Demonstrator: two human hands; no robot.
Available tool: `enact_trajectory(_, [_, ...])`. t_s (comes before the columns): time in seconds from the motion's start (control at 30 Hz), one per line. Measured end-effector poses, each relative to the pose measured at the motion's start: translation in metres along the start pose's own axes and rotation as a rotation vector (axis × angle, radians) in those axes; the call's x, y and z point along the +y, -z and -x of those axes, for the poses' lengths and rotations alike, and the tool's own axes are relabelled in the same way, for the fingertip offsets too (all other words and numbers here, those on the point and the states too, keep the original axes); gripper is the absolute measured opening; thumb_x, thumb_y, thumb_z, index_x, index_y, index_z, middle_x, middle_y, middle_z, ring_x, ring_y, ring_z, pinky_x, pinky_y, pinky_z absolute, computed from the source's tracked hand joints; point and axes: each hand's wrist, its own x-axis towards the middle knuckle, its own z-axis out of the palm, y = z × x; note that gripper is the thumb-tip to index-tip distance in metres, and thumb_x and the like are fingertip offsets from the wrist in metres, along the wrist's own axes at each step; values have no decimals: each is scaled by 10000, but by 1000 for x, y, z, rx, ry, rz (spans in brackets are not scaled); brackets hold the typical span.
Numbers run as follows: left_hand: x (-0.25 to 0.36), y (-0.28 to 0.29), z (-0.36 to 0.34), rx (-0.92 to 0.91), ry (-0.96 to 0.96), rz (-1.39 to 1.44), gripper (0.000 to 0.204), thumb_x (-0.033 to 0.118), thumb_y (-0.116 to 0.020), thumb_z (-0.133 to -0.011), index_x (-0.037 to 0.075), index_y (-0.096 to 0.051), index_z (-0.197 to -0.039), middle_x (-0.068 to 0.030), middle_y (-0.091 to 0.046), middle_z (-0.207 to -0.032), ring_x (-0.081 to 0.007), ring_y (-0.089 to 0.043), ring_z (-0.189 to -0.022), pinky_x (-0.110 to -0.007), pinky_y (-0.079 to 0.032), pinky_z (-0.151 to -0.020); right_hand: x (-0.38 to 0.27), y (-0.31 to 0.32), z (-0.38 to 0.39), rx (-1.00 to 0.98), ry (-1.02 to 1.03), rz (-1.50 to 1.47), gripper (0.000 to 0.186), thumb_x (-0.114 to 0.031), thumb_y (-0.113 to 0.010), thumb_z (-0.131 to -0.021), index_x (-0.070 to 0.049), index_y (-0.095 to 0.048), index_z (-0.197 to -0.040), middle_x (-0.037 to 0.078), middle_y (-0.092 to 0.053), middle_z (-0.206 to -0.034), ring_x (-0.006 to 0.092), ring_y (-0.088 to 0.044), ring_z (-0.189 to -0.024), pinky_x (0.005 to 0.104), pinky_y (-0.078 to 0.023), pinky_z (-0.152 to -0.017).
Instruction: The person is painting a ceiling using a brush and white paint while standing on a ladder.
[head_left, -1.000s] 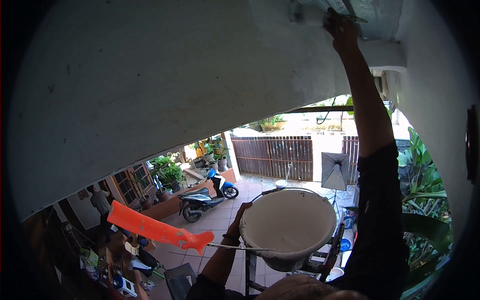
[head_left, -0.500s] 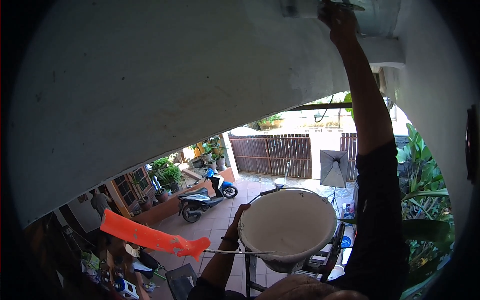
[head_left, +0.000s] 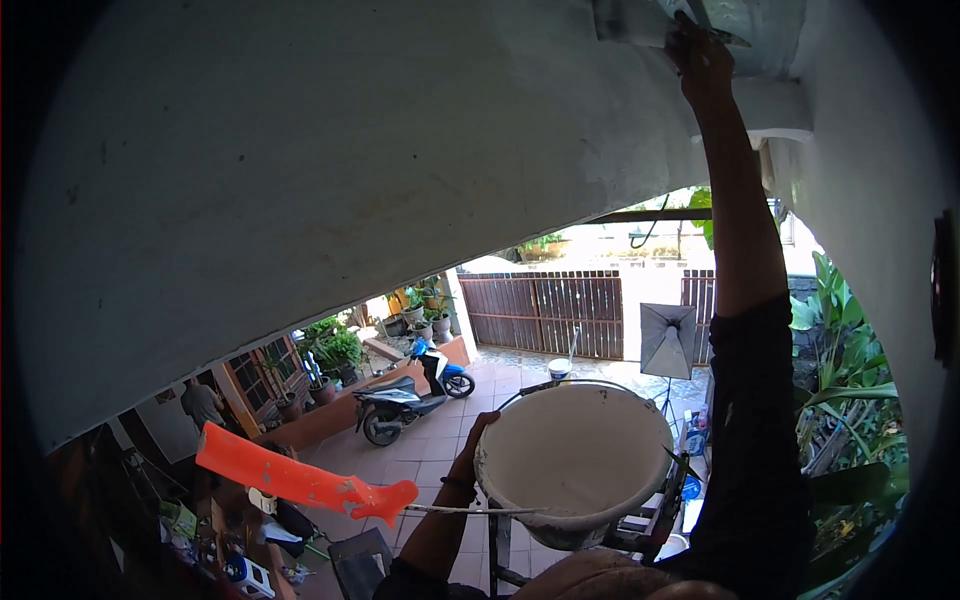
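Reaching overhead, the right hand [head_left: 704,66] is clasped on a flat, thin-bladed, greyish hand tool [head_left: 632,24] at the smooth grey-white ceiling [head_left: 300,150]. Well below, the left hand [head_left: 481,430] lies against the left side of the round off-white bucket [head_left: 520,435]; its fingers are hidden, so its grip cannot be told. For an even stroke, a low blade angle and steady pressure seem best, with the bucket kept level.

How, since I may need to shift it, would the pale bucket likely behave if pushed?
The pale bucket is probably stiff, as its round rim holds its shape. It may tip, since it seems perched on a narrow dark frame. It is perhaps light for its size: little shows inside.
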Motion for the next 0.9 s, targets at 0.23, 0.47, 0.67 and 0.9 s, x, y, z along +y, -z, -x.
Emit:
enact_trajectory(0.23, [8, 10, -9, -56, 389, 225, 382, 410, -543, -919, 161, -538, -1209, -46, -593, -1061, -141, -567, -975, -299, -478, -855, 34, 7, -1, 204, -431, -184, 225, -186, -549, -933, -52, -643, -1087, 58, -645, -915, 188, -646, -808, 341, -558, -734])
enact_trajectory(0.47, [10, -11, 4, 73, 71, 34, 457, 470, -571, -878, 78, -589, -1111, -42, -624, -985, -143, -588, -892, -289, -492, -800, 48, 56, 2, 196, -449, -335, 228, -106, -583, -882, 9, -634, -1072, 123, -624, -997, 234, -652, -859, 385, -591, -759])
enact_trajectory(0.67, [22, -9, 12, -19, 330, 243, 386, 413, -518, -933, 134, -536, -1199, -47, -584, -1083, -149, -559, -982, -304, -475, -851, 32, 14, 3, -80, 85, 100, 352, -295, -513, -970, -29, -577, -1191, 82, -648, -946, 183, -637, -794, 307, -534, -700])
enact_trajectory(0.9, [30, -27, 17, 68, 118, 48, 393, 436, -553, -902, 131, -571, -1149, -46, -605, -1032, -157, -572, -950, -309, -485, -835, 106, 59, 3, 109, -369, -272, 278, -201, -622, -892, -47, -629, -1123, 84, -652, -1014, 214, -652, -894, 358, -556, -732])
